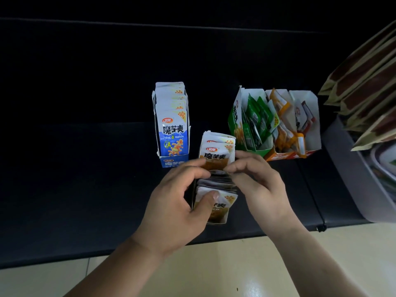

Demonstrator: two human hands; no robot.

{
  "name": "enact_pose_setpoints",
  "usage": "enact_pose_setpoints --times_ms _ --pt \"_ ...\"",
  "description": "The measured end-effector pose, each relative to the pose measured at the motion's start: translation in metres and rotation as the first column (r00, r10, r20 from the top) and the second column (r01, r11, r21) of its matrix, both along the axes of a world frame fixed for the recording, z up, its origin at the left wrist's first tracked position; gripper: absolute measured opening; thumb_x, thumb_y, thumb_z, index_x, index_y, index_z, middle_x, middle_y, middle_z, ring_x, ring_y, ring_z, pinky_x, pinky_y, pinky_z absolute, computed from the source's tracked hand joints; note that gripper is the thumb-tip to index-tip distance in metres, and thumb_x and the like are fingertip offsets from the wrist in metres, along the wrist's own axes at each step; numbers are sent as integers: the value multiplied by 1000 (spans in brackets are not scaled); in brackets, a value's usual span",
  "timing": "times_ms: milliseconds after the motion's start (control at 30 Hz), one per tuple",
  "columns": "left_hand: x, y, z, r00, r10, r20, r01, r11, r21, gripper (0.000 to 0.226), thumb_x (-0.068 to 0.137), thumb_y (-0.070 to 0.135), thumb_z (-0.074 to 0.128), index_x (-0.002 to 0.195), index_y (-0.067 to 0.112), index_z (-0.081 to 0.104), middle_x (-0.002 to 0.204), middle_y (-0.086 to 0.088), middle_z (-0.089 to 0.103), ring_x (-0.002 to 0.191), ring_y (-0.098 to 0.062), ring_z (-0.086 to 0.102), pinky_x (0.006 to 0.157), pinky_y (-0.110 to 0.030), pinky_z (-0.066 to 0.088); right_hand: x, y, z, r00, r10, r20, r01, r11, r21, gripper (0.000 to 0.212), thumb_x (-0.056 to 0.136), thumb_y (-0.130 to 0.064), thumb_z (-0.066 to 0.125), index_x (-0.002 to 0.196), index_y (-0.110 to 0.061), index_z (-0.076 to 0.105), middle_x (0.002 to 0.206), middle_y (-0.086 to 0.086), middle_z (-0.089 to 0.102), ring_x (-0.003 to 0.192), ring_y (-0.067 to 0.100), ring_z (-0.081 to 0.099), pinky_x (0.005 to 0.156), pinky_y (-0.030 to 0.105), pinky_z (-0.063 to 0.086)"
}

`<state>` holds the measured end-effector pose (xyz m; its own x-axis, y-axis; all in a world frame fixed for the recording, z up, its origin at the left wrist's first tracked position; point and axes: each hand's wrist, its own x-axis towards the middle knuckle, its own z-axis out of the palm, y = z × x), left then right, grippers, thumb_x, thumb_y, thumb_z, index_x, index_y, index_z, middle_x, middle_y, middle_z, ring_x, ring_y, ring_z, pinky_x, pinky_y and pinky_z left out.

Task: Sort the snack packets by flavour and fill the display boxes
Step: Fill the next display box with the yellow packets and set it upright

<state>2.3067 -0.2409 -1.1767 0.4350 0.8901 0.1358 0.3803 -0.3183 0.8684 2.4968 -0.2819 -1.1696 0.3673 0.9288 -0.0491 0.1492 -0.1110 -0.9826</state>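
The brown-orange packets [216, 156] stand in a row inside a narrow display box [216, 220], which rests on the dark padded bench [85, 168] near its front edge, at the centre of the view. The rear packets stand upright with their printed faces visible. The middle packets are fanned apart under the fingers.

The left hand [177, 202] grasps the row from the left. Its thumb [211, 196] presses on the face of the front packet, and its fingers curl over the packets behind. The right hand [259, 187] grasps the same row from the right, with its curled fingertips on the top edges of the middle packets.

A blue display box [174, 162] stands just beside the row, to the left and further back. It is filled with upright blue packets [173, 133] in a neat line.

To the right and further back, three open boxes stand side by side and touch:
- a green display box [233, 116] holding leaning green packets [256, 116];
- an orange display box [278, 156] holding loose orange packets [280, 133];
- a third box [310, 99] holding red-and-white packets [304, 116].

A grey bin [347, 168] stands at the right end of the bench. Brown-and-cream bags [364, 82] are stacked above it. A beige tiled floor [214, 271] lies below the bench.
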Motion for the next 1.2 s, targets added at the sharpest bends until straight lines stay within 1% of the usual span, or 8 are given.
enact_pose_setpoints --times_ms 100,233,433,633,767,933,1033,1200 --pt "-1 -3 0 999 30 29 -29 999 -27 33 85 35 81 115 32 66 119 18 67 115 -5 63 87 -21 55 4 0 0 998 -27 -64 24 999 -36 20 78 -16 60 85 -16 79 125 -3 66 124 16 61 95 39 56" --pt "-1 -4 0 996 46 81 -37 994 -104 40 81 28 86 111 34 60 113 20 70 112 -3 64 87 -15 52 5 6 7 985 -5 -175 -3 999 -44 48 80 -15 53 124 -19 70 119 1 75 112 18 71 91 33 61" --pt "-2 -4 -6 996 18 92 -16 1000 -19 29 78 34 81 105 29 71 106 13 67 107 -20 66 84 -38 57 4 9 1 988 1 -156 -22 991 -135 52 97 -7 53 135 -39 66 136 -6 67 123 14 65 103 40 56" --pt "-3 -3 -9 995 -11 94 8 1000 24 26 80 34 79 102 25 72 104 13 67 106 -21 65 84 -40 56 8 17 7 990 8 142 9 993 -116 28 103 -11 57 126 -27 65 104 -3 60 75 -6 62 58 9 47" --pt "-2 -2 -9 995 -8 104 6 1000 13 26 81 37 79 103 27 71 104 13 67 106 -20 66 83 -40 56 8 28 7 956 10 293 14 997 -81 26 100 -22 66 123 -33 64 116 -7 61 94 5 66 68 18 55" --pt "-3 2 -9 993 2 116 3 999 -41 27 83 31 83 108 27 72 107 13 69 108 -20 67 85 -39 58 7 37 10 895 83 439 -25 990 -136 20 96 -27 69 114 -35 63 117 -7 58 84 13 67 73 37 61" --pt "-3 4 -9 993 -8 114 12 999 -32 26 84 29 82 109 26 74 109 13 69 108 -19 67 84 -38 59 11 41 15 888 132 440 -44 978 -205 11 92 -25 75 91 -29 65 109 -8 59 91 11 63 72 22 53" --pt "-7 0 -10 993 -24 114 25 1000 -6 23 83 33 80 103 24 74 103 11 68 104 -21 66 82 -38 56 17 34 23 902 286 323 -164 920 -355 15 90 -16 78 81 -28 79 106 -8 62 92 3 61 73 10 47"
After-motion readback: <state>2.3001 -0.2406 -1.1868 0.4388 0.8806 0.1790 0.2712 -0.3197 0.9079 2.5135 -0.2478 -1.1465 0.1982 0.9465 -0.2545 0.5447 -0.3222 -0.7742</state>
